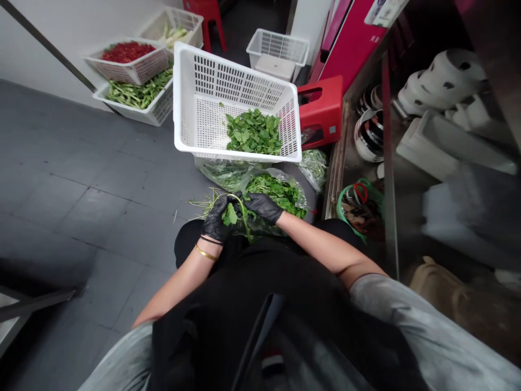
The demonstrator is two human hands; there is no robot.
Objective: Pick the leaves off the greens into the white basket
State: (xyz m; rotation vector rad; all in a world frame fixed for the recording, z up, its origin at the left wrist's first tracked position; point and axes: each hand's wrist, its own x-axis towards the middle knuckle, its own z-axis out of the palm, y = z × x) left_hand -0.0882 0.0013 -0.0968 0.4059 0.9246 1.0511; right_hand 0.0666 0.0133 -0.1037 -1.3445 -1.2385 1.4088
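Observation:
My left hand, in a black glove, is closed around a bunch of thin green stems that stick out to the left. A leafy green sprig bends across between my hands. My right hand, also gloved in black, is closed at the sprig, its fingertips partly hidden by the leaves. Just beyond my hands lies an open clear plastic bag full of leafy greens. Behind it, a white slotted basket holds a heap of picked green leaves.
A red stool stands by the basket. At the far left are stacked baskets with red chillies and green vegetables. To the right, a metal shelf holds white containers; a green basket sits below.

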